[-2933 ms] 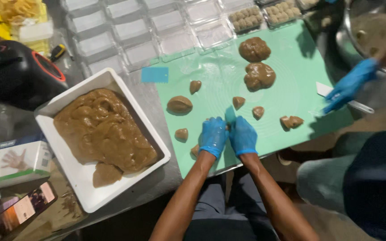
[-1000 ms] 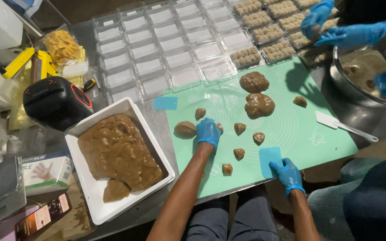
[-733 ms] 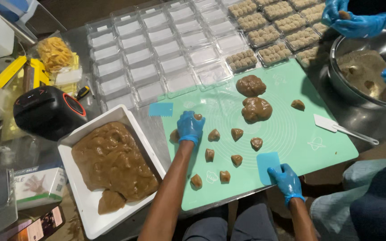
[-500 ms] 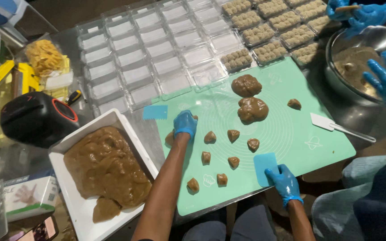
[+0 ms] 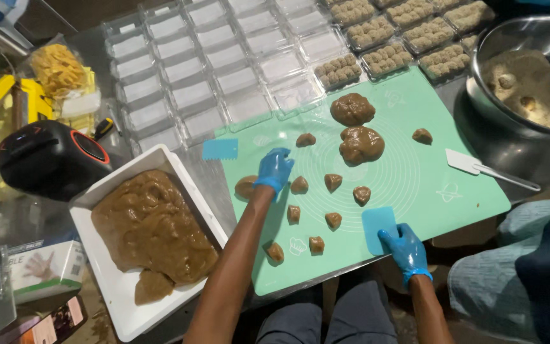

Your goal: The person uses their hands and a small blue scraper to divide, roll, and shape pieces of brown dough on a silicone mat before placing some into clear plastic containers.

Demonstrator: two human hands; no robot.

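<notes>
My left hand (image 5: pixel 274 169), in a blue glove, is cupped palm down over the right edge of an oval brown dough lump (image 5: pixel 245 186) on the green mat (image 5: pixel 428 191). My right hand (image 5: pixel 405 250), also gloved, grips a light blue scraper (image 5: pixel 379 228) that lies flat near the mat's front edge. Several small cut dough pieces (image 5: pixel 333 182) lie between my hands. Two large dough lumps (image 5: pixel 360 144) sit further back on the mat.
A white tray of brown dough (image 5: pixel 151 229) stands to the left, with a black device (image 5: pixel 49 159) behind it. Behind the mat are rows of clear plastic boxes (image 5: pixel 224 76), some filled (image 5: pixel 383 58). Also here: a steel bowl (image 5: pixel 486 44), white spatula (image 5: pixel 479 167), small blue scraper (image 5: pixel 219 149), and another person (image 5: pixel 529 267) at right.
My hands, earlier together at the mat's front edge, are now apart: left on the lump, right holding the scraper. More small pieces lie on the mat. The other person's gloved hands left the boxes.
</notes>
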